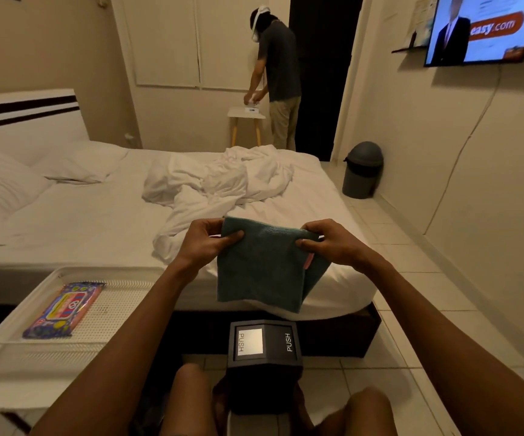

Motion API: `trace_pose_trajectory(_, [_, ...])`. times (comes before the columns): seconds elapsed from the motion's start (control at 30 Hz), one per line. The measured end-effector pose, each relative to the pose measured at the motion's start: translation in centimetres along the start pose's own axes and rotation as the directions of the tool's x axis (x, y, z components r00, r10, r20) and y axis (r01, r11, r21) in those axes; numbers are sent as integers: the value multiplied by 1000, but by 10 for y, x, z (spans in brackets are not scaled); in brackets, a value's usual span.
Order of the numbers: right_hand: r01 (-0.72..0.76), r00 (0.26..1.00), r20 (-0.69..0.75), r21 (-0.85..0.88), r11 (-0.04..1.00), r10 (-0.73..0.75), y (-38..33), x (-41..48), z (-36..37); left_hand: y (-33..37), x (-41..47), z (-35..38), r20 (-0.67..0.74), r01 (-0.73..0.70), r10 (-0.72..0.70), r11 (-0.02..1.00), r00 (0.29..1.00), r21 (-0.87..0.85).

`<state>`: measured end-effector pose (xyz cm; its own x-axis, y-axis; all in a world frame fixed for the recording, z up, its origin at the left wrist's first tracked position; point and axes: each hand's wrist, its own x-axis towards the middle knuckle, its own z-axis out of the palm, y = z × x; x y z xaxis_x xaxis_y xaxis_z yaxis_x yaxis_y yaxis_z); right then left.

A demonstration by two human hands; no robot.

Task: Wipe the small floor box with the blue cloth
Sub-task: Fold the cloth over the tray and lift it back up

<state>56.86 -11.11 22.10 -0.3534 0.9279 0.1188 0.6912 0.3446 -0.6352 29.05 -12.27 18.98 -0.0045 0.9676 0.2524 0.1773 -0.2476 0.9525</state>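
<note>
cloth: blue cloth (260, 265), folded over, held up in the air by its top edge. Its lower hem hangs just above the box and looks apart from it.
left hand: left hand (205, 242) pinches the cloth's top left corner, fingers (234, 235) curled tight on the fabric.
right hand: right hand (329, 243) pinches the top right corner the same way. Neither hand is free.
box: small black box (265, 344) on the floor (411, 309), tight by the bed's near side edge, between the person's knees. Its top has two flaps marked PUSH, the left one pale, the right one dark.
key relation: the box lies straight below the cloth and a bit nearer the person, so the move is down and slightly back. Both hands look equally near.
axis: the cloth's held edge runs left to right. The box stands upright, top roughly square.
step: judged as readying the cloth; wipe not yet begun.
in the way: nothing between hem and box top. The knees flank its lower sides and the bed (97, 221) sits close behind, so the far face looks cramped.
risk: the flaps may swing in under pressure.
around: white tray (122, 309) to the left holds a wipes pack (62, 309). Crumpled sheet (223, 180) on the bed, grey bin (362, 169) by the right wall, another person (279, 64) at a stool (246, 116) far back.
</note>
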Motion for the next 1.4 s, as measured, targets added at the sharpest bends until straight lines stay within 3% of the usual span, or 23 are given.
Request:
trace_pose_trajectory(0.27, [145, 988, 55, -75, 987, -141, -39, 43, 73, -22, -20, -75, -169, 36, -11, 988, 986, 148])
trace_pose_trajectory(0.5, [289, 953, 113, -51, 956, -282, -105, 104, 166, -55, -35, -187, -325, 98, -14, 965, 946, 244])
trace_pose_trajectory(0.8, [335, 934, 108, 65, 940, -340, -158, 182, 273, -107, -21, -302, -442, 205, -75, 945, 894, 254])
trace_pose_trajectory(1.07, [261, 842, 442, 168, 950, -310, -143, 232, 337, -147, -5, -358, -317, 449, -354, 838, 880, 310])
trace_pose_trajectory(1.23, [146, 847, 521, -43, 988, -102, -100, 268, 394, -229, 20, -337, -363, 508, -412, 831, 836, 228])
trace_pose_trajectory(1.4, [276, 860, 500, -281, 919, -106, -80, 288, 431, -305, 39, -316, -456, 581, -427, 765, 780, 277])
